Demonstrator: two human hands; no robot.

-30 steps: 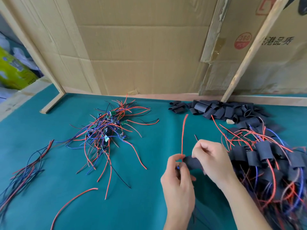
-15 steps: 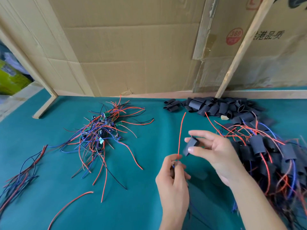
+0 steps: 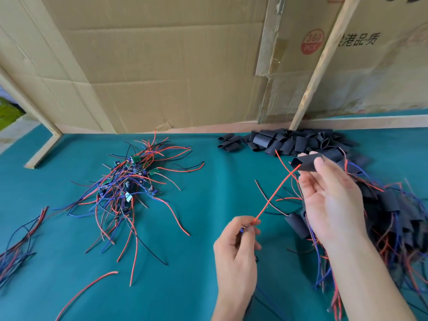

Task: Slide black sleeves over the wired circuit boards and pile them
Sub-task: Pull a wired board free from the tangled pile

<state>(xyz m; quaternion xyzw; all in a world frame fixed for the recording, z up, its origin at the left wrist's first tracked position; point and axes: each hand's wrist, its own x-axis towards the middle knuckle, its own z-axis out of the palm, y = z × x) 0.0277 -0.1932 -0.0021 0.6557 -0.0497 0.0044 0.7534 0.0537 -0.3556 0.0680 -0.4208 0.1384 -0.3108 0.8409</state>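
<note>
My right hand (image 3: 328, 198) pinches a black sleeve (image 3: 306, 162) between thumb and fingertips, raised above the table. My left hand (image 3: 238, 246) pinches a small wired circuit board, mostly hidden by my fingers. Its red wire (image 3: 273, 195) runs up from my left hand into the sleeve's open end. A tangle of bare wired boards (image 3: 129, 181) lies at centre left. Empty black sleeves (image 3: 287, 142) are heaped at the back. Sleeved boards with wires (image 3: 393, 216) are piled at the right, behind my right hand.
Green cloth (image 3: 196, 228) covers the table. Cardboard (image 3: 162, 66) walls the back, with a slanted wooden strip (image 3: 322, 63) in front. A bundle of loose wires (image 3: 18, 242) lies at the left edge, a single red wire (image 3: 85, 290) near the front.
My right hand lifted the sleeve up and to the right, away from my left hand. The red wire now leans right into the sleeve's mouth. The camera view tilted.
</note>
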